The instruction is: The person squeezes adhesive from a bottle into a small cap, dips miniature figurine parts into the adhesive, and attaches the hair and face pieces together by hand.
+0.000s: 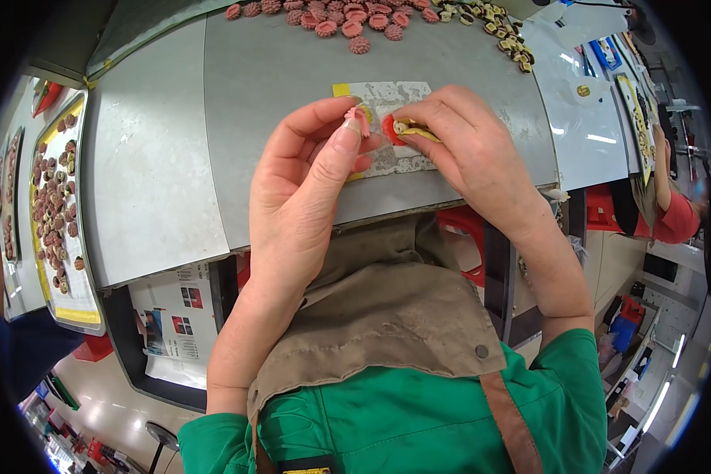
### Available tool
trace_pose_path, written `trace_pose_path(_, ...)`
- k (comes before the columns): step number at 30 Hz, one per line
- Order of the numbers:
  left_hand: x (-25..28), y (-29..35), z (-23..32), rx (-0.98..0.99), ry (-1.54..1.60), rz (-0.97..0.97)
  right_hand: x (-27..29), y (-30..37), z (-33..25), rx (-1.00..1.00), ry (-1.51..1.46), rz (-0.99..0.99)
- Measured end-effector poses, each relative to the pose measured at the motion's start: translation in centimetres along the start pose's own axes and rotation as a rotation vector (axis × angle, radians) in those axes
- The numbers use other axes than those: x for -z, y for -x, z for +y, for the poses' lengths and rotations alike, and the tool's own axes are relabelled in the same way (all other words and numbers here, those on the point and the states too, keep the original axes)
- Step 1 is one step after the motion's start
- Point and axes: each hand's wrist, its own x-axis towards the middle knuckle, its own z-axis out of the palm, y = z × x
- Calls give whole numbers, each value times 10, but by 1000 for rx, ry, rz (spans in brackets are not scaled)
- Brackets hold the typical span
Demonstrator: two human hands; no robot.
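Over the grey worktop, my left hand [308,162] pinches a small pink ridged piece [357,118] between thumb and fingers. Close beside it on the right, my right hand [474,142] grips a small yellow-and-dark piece [420,133] with its fingertips. A bright red spot [390,130] shows at the tip of that piece; whether it belongs to the piece or lies below it I cannot tell. Beneath both hands is a worn white board [403,164] with a yellow corner. The two pieces are apart.
Pink ridged pieces [359,46] lie heaped at the worktop's far edge. To their right are cream-and-dark small pieces [507,33]. At the left stands a tray [79,300] of assembled-looking pieces. Another person's red sleeve [675,217] is at the far right.
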Motion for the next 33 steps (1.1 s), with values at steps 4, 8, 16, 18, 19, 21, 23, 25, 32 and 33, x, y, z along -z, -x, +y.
trace_pose_path(4,-4,-1,0,-5,-8,31,-2,1,-1,-16,-3,17)
trace_pose_path(8,-4,-1,-1,-11,-16,36,-2,1,0,61,-10,31)
trace_pose_path(16,-10,0,0,-20,-29,47,5,7,7,-186,-291,9)
trace_pose_path(18,-16,0,-1,32,-31,45,8,13,9,-339,-461,-9)
trace_pose_path(19,-19,0,-2,24,-36,43,5,18,10,-412,-730,59)
trace_pose_path(21,-19,-2,-4,77,-57,13,-1,22,8,-476,-1012,128)
trace_pose_path(23,-25,-4,-4,92,-75,22,-6,22,3,-418,-1195,206)
trace_pose_path(25,-27,-6,-5,88,-85,12,-7,18,-5,-386,-1225,218)
trace_pose_path(32,-24,-3,-14,-17,-172,-17,-18,19,-9,-91,-601,352)
trace_pose_path(33,-21,-2,-19,-109,-238,-27,-19,21,-9,-91,-605,355)
